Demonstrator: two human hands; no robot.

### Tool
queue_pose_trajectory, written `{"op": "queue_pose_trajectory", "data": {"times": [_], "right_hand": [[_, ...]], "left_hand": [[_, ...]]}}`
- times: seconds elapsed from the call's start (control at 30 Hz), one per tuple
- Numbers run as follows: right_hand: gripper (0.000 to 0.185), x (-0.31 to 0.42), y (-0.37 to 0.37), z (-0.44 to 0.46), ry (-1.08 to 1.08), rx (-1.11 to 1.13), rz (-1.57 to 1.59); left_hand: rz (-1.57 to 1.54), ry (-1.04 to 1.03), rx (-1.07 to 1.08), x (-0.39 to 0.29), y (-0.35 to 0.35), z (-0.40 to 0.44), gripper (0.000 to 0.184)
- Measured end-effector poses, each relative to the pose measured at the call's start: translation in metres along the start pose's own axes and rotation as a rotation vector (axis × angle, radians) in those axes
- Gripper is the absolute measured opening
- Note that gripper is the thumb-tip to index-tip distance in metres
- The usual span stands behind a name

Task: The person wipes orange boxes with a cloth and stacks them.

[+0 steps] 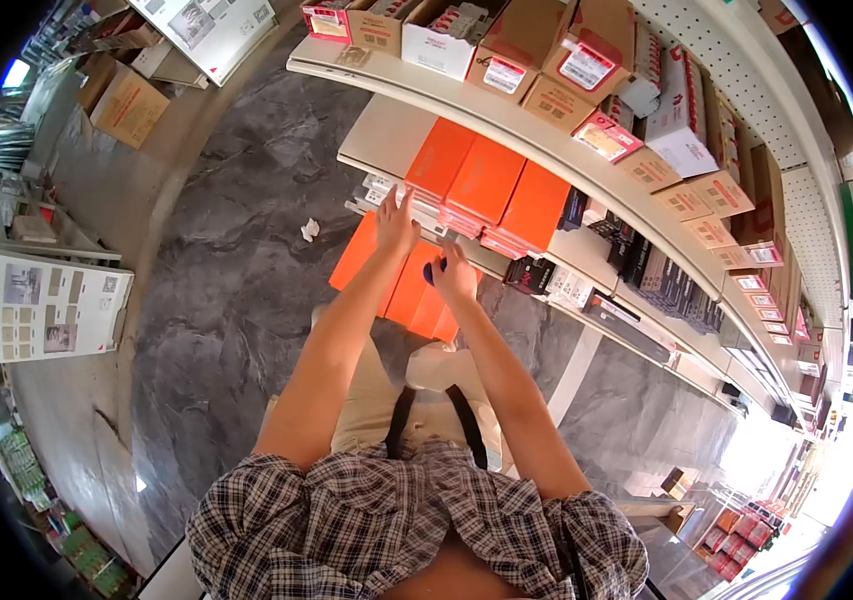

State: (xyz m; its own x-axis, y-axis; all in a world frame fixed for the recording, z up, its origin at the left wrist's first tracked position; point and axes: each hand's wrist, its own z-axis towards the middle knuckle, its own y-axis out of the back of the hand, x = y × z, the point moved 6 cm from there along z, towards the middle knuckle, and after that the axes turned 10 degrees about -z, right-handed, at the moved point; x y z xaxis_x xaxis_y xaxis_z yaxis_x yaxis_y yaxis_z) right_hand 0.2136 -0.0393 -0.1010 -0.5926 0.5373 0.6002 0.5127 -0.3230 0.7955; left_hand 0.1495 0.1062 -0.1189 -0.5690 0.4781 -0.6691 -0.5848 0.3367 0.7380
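My left hand (396,222) reaches to the shelf's front edge, fingers stretched out, beside the nearest orange box (438,160). Whether it touches the box I cannot tell. My right hand (456,272) is curled around a small dark blue object (433,270), whose kind is not clear. It is just in front of the shelf, near more orange boxes (483,180) standing side by side there. Lower down, beneath my forearms, lie other orange boxes (408,290), partly hidden by my arms.
Above, a long shelf (346,62) carries cardboard cartons (586,60). Dark boxes (661,285) fill the lower shelf to the right. A crumpled white scrap (310,230) lies on the grey marbled floor (236,270). Display boards (46,305) stand at left.
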Motion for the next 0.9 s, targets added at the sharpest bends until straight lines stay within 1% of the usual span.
{"op": "queue_pose_trajectory", "data": {"times": [0.07,0.1,0.13,0.17,0.23,0.27,0.3,0.33,0.37,0.4,0.47,0.5,0.53,0.57,0.6,0.63,0.67,0.7,0.73,0.77,0.8,0.83,0.87,0.9], "right_hand": [[0.044,0.017,-0.017,0.019,0.222,-0.118,-0.148],[0.044,0.029,-0.017,0.031,0.213,-0.125,-0.144],[0.051,0.042,-0.021,0.041,0.117,0.057,-0.267],[0.058,0.046,-0.031,0.052,0.021,0.234,-0.384],[0.06,0.045,-0.053,0.082,0.017,0.151,-0.409],[0.063,0.045,-0.063,0.086,0.016,0.091,-0.439],[0.065,0.055,-0.055,0.09,-0.137,0.268,-0.465],[0.065,0.046,-0.073,0.095,-0.155,0.25,-0.458],[0.067,0.032,-0.088,0.102,-0.193,0.13,-0.519],[0.069,0.029,-0.085,0.112,-0.227,0.001,-0.582],[0.082,0.019,-0.099,0.111,-0.254,0.038,-0.62],[0.081,0.022,-0.098,0.109,-0.222,-0.022,-0.659],[0.079,0.025,-0.094,0.107,-0.189,-0.084,-0.701],[0.078,0.02,-0.096,0.106,-0.228,0.046,-0.649],[0.078,0.016,-0.096,0.104,-0.239,0.036,-0.654],[0.078,0.014,-0.101,0.102,-0.191,-0.008,-0.653],[0.078,0.019,-0.103,0.101,-0.138,-0.049,-0.648],[0.076,0.035,-0.084,0.093,-0.245,0.145,-0.48],[0.076,0.037,-0.083,0.091,-0.245,0.141,-0.486],[0.075,0.041,-0.08,0.088,-0.239,0.082,-0.444],[0.075,0.044,-0.078,0.085,-0.235,0.026,-0.4],[0.074,0.041,-0.076,0.081,-0.284,0.014,-0.33],[0.074,0.04,-0.074,0.072,-0.295,0.021,-0.331],[0.074,0.042,-0.071,0.063,-0.236,0.045,-0.292]], "left_hand": [[-0.011,0.065,0.096,0.021,-0.005,0.012,0.069],[-0.055,0.054,0.125,0.034,-0.01,0.021,0.067],[-0.05,0.047,0.139,0.053,-0.023,0.024,0.067],[-0.146,0.047,0.139,0.075,-0.039,0.034,0.067],[-0.338,0.019,0.127,0.091,-0.048,0.059,0.066],[-0.331,0.01,0.142,0.093,-0.05,0.059,0.066],[-0.507,0.105,0.159,0.097,-0.053,0.07,0.066],[-0.685,0.206,0.184,0.11,-0.067,0.079,0.066],[-0.671,0.246,0.229,0.125,-0.086,0.087,0.065],[-0.675,0.219,0.241,0.117,-0.085,0.097,0.065],[-1.057,0.389,0.448,0.108,-0.095,0.089,0.059],[-1.054,0.385,0.466,0.106,-0.096,0.086,0.059],[-1.136,0.385,0.447,0.102,-0.094,0.086,0.054],[-1.222,0.385,0.425,0.096,-0.093,0.087,0.05],[-1.308,0.385,0.401,0.089,-0.091,0.087,0.045],[-1.216,0.53,0.223,0.065,-0.058,0.075,0.038],[-1.214,0.527,0.227,0.064,-0.054,0.078,0.038],[-1.224,0.599,0.255,0.07,-0.056,0.08,0.038],[-1.238,0.67,0.283,0.079,-0.068,0.083,0.037],[-1.295,0.627,0.166,0.087,-0.073,0.088,0.035],[-1.297,0.628,0.17,0.079,-0.069,0.088,0.035],[-1.235,0.6,0.127,0.072,-0.062,0.087,0.029],[-1.173,0.575,0.087,0.064,-0.055,0.084,0.025],[-1.068,0.45,0.016,0.082,-0.067,0.09,0.027]]}}
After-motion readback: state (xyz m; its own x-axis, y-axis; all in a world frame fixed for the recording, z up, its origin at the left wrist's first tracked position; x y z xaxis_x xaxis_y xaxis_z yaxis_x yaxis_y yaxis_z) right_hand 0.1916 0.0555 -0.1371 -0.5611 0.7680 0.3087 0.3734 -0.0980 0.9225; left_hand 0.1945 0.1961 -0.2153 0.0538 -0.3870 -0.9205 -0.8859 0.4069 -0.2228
